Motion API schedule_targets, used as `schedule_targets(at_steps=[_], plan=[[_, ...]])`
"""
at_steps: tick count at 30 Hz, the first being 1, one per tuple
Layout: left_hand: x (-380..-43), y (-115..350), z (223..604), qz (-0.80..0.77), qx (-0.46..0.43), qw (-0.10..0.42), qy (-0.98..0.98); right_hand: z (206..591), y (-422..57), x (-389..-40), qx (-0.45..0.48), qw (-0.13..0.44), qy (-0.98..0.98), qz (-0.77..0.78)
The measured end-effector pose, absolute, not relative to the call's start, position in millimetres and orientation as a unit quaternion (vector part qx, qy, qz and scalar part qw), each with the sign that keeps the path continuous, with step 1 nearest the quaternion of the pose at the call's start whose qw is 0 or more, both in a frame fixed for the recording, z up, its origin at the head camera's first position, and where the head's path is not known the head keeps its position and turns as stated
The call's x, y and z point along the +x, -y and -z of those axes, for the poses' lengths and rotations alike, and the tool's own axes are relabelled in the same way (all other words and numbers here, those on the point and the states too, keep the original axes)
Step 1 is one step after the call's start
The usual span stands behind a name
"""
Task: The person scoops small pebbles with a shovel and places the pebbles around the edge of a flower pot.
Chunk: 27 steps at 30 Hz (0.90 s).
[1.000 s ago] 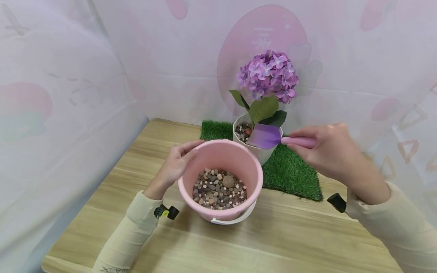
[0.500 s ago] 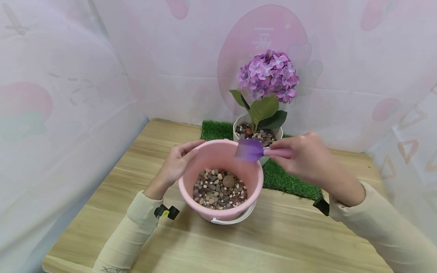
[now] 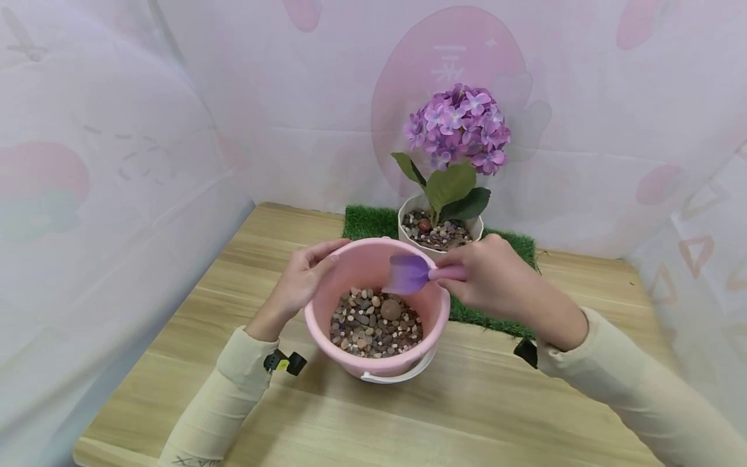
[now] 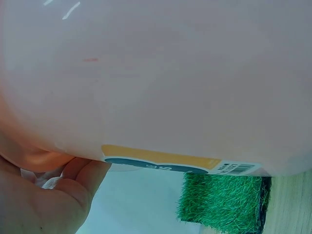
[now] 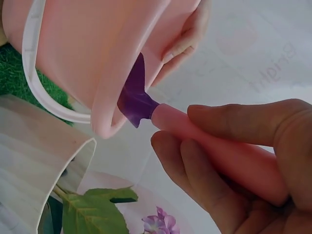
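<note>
A pink bucket (image 3: 320,334) with a white handle (image 3: 403,375) stands on the table, small pebbles (image 3: 373,327) and one larger brown stone (image 3: 390,309) covering its bottom. My left hand (image 3: 300,279) holds the bucket's rim at the left, thumb on top and fingers outside. In my right hand (image 3: 493,279) is a small shovel with a pink handle (image 5: 219,151) and a purple blade (image 3: 406,275). The blade is inside the bucket's mouth above the pebbles, slightly blurred. Whether anything lies on it I cannot tell.
Behind the bucket, a white pot (image 3: 403,227) holds pebbles and a purple hydrangea (image 3: 458,130) with green leaves. It stands on a green turf mat (image 3: 370,222). The wooden table (image 3: 245,253) meets pale cloth walls (image 3: 303,162) at the back and left.
My right hand has brought the shovel left and toward me, from over the white pot into the bucket's mouth. My left hand and the bucket stay where they were.
</note>
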State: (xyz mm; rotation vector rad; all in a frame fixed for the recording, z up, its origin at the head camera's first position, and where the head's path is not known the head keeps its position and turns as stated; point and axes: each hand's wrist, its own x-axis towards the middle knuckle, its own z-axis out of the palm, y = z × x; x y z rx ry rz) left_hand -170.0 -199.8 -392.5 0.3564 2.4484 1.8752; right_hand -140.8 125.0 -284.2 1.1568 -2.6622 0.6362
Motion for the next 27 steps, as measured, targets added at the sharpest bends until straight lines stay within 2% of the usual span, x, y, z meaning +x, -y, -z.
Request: schedule_targets(at_steps=[12, 22, 27], plan=[[-170.9, 199.9, 392.9, -0.606, 0.115, 0.017, -0.787, 299.9, -104.8, -148.6, 0.414, 0.056, 0.886, -0.199], [-170.7, 201.3, 393.8, -0.601, 0.118, 0.013, -0.79, 306.5, -90.4, -152.3, 0.401, 0.002, 0.898, -0.182], [-169.4, 200.9, 392.2, -0.599, 0.117, 0.014, -0.792, 312.3, -85.5, -155.5, 0.408, 0.005, 0.897, -0.169]])
